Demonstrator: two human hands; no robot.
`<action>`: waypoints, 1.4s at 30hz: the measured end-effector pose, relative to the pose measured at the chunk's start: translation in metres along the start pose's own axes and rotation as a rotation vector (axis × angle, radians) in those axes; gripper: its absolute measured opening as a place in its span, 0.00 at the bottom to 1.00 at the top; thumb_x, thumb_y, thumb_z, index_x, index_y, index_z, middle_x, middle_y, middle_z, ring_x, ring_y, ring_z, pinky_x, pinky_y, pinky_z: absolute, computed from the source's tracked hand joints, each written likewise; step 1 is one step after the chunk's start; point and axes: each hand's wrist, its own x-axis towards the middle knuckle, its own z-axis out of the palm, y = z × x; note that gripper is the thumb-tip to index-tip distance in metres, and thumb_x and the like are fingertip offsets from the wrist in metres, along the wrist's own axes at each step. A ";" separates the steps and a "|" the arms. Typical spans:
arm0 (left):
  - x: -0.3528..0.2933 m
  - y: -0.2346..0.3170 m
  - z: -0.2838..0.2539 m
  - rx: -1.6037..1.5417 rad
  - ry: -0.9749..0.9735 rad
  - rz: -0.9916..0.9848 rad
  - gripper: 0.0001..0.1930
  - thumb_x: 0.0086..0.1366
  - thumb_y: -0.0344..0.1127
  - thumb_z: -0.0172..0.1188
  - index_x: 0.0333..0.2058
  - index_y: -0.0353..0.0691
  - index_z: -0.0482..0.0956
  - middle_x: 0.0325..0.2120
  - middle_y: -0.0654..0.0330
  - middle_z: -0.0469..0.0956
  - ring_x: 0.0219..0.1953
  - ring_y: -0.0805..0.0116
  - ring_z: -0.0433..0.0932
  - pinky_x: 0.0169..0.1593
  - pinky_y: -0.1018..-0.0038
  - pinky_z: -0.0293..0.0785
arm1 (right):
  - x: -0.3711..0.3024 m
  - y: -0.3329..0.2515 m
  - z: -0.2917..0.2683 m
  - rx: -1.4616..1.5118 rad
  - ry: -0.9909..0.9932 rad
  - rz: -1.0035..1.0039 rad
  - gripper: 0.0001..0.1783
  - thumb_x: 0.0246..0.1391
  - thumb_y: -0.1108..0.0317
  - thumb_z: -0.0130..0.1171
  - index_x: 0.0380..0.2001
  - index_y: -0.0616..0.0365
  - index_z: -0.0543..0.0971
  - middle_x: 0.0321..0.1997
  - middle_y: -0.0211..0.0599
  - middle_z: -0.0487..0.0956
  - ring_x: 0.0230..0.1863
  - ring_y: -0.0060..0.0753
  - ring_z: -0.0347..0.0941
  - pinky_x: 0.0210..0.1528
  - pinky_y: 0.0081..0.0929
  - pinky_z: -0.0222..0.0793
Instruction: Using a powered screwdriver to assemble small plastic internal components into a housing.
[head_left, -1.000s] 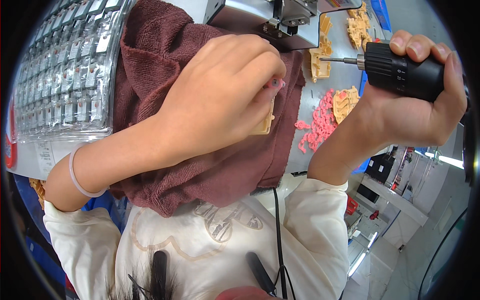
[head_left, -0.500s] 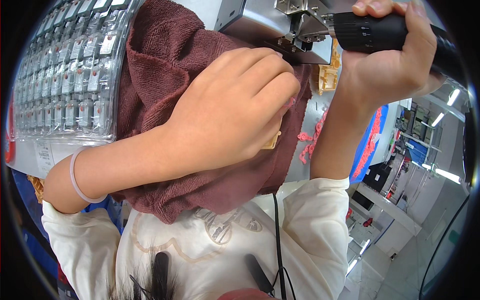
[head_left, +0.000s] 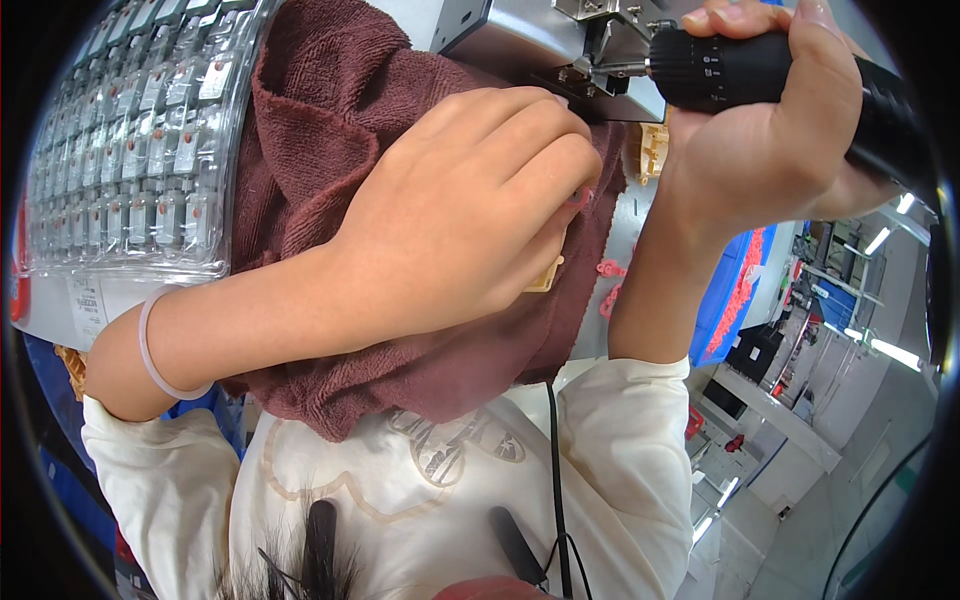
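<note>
A black electric screwdriver (head_left: pixel 735 72) is gripped in my right hand (head_left: pixel 775 150), its fingers wrapped round the body. Its metal bit points left into the front bracket of a silver metal box-shaped machine (head_left: pixel 515 45), which looks like a screw feeder. My left hand (head_left: pixel 480 195) is closed over a yellow plastic part (head_left: pixel 545 275) on a brown towel (head_left: pixel 320 120). Most of that part is hidden under the palm. A bit of pink (head_left: pixel 580 198) shows beside the left fingers.
To the left stands a clear plastic tray (head_left: pixel 130 150) with rows of grey parts. Small pink pieces (head_left: pixel 610 268) lie on the table right of the towel, near another yellow part (head_left: pixel 652 150). Beyond my right forearm is a blue bin (head_left: pixel 730 295) of pink pieces. A black cable (head_left: pixel 555 470) hangs down in front of me.
My right hand and the screwdriver have shifted slightly left, bringing the bit further into the machine's bracket. The left hand has stayed nearly still on the yellow part.
</note>
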 end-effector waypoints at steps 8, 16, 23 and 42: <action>-0.003 -0.004 0.004 -0.012 0.048 -0.004 0.14 0.51 0.25 0.64 0.38 0.40 0.75 0.42 0.58 0.76 0.45 0.55 0.76 0.48 0.65 0.72 | 0.001 -0.002 -0.031 0.086 0.042 0.073 0.13 0.47 0.65 0.57 0.26 0.67 0.73 0.22 0.47 0.71 0.26 0.41 0.69 0.34 0.36 0.70; -0.003 -0.007 0.002 -0.009 0.016 -0.015 0.12 0.54 0.28 0.63 0.38 0.41 0.75 0.41 0.59 0.76 0.46 0.57 0.76 0.48 0.64 0.71 | -0.006 -0.033 -0.061 0.305 0.013 0.103 0.12 0.48 0.64 0.55 0.27 0.63 0.70 0.25 0.39 0.67 0.27 0.32 0.67 0.30 0.30 0.64; -0.003 -0.006 0.002 -0.019 0.000 -0.032 0.12 0.53 0.28 0.63 0.38 0.41 0.75 0.40 0.60 0.76 0.46 0.57 0.76 0.48 0.64 0.71 | -0.021 -0.034 -0.046 0.238 0.032 0.195 0.12 0.50 0.63 0.53 0.26 0.62 0.70 0.21 0.41 0.68 0.23 0.33 0.66 0.28 0.30 0.65; -0.005 -0.006 0.001 0.019 0.014 -0.020 0.16 0.52 0.28 0.62 0.40 0.38 0.74 0.43 0.56 0.75 0.47 0.54 0.75 0.49 0.63 0.71 | -0.029 -0.020 -0.044 0.219 -0.287 0.209 0.12 0.57 0.63 0.46 0.29 0.61 0.72 0.18 0.43 0.72 0.19 0.34 0.68 0.25 0.31 0.67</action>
